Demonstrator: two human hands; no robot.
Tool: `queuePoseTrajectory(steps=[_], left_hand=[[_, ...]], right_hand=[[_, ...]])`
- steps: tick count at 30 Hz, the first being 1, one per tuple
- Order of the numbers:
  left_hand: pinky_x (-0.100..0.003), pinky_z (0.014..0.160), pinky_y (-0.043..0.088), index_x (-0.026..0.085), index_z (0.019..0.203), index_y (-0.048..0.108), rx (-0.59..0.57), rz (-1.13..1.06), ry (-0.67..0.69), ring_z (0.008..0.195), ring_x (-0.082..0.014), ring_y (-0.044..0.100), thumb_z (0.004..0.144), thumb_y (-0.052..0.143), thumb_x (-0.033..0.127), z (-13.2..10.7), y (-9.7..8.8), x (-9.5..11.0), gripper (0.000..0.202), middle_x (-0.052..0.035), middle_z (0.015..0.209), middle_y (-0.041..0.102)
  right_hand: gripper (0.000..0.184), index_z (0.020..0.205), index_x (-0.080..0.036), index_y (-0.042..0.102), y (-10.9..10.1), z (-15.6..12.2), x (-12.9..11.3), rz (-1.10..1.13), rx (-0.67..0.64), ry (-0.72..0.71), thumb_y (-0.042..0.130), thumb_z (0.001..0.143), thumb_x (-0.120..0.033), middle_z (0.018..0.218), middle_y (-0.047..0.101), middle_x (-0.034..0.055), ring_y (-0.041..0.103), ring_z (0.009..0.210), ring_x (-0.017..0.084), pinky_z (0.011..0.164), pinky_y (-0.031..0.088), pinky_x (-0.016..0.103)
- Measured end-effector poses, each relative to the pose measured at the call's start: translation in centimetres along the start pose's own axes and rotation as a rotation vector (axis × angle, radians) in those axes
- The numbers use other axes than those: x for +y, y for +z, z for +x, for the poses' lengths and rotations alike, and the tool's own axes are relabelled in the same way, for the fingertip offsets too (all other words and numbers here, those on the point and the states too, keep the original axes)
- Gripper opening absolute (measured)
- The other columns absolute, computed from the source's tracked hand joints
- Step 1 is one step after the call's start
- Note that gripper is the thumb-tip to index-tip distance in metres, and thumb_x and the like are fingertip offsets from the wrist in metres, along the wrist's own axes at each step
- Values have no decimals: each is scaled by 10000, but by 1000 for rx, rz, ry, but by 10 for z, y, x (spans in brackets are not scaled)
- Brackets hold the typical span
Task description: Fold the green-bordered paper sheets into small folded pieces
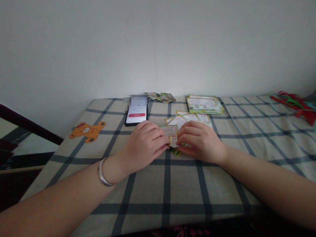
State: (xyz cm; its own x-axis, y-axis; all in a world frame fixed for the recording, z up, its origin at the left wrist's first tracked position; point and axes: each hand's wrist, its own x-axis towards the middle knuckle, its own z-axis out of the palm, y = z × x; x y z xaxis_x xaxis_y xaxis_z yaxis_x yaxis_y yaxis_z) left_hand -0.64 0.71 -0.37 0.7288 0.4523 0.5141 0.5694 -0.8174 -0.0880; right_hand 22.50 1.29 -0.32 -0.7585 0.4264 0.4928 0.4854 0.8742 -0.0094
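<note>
My left hand (151, 142) and my right hand (198, 141) meet over the table, fingers bent and closed on a small printed card (172, 132) with an orange-green border. The left fingertips pinch its left side and the right fingertips its right side. Just under the card, a bit of green printed material (175, 152) shows; what it is I cannot tell. Several similar cards (189, 116) lie fanned out behind my right hand, partly covered by it. A silver bangle (105, 172) circles my left wrist.
A phone (136, 112) with a lit screen lies behind my left hand. Crumpled wrappers (163, 96) and a stack of larger printed sheets (204, 104) lie near the wall. A bear cutout (88, 131) is at left, red and green strips (296, 104) at far right. A checked cloth (148, 191) covers the table.
</note>
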Motion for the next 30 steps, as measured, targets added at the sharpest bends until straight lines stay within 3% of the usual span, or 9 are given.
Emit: queuePoseTrajectory(steps=[8, 17, 23, 30], left_hand=[[-338, 753, 442, 184, 832, 630, 25, 17, 27, 816, -191, 560, 861, 571, 173, -1, 1, -1, 65, -20, 850, 657], [-331, 772, 502, 171, 910, 603, 92, -94, 20, 857, -182, 611, 825, 579, 110, -4, 3, -5, 107, -39, 942, 675], [-326, 804, 508, 162, 899, 606, 62, -216, -71, 896, -185, 614, 772, 565, 56, -4, 5, -8, 171, -48, 941, 667], [-373, 810, 478, 160, 857, 595, 43, -154, -145, 877, -216, 581, 753, 573, 99, -3, 3, -11, 123, -46, 889, 654]], right_hand=[[183, 962, -177, 657, 2, 1, 8, 17, -54, 42, 570, 882, -316, 957, 668, 69, 561, 940, 219, 815, 472, 367], [218, 1018, -199, 644, 2, -3, 19, -13, -26, 90, 634, 800, -198, 1129, 647, 74, 550, 1043, 243, 895, 458, 403], [145, 939, -199, 667, -1, -3, 18, -23, 6, 60, 626, 803, -171, 1097, 667, 64, 566, 1023, 236, 876, 472, 387], [112, 908, -199, 670, -4, -3, 16, -18, 50, 19, 564, 875, -204, 1001, 702, 55, 612, 958, 214, 829, 495, 355]])
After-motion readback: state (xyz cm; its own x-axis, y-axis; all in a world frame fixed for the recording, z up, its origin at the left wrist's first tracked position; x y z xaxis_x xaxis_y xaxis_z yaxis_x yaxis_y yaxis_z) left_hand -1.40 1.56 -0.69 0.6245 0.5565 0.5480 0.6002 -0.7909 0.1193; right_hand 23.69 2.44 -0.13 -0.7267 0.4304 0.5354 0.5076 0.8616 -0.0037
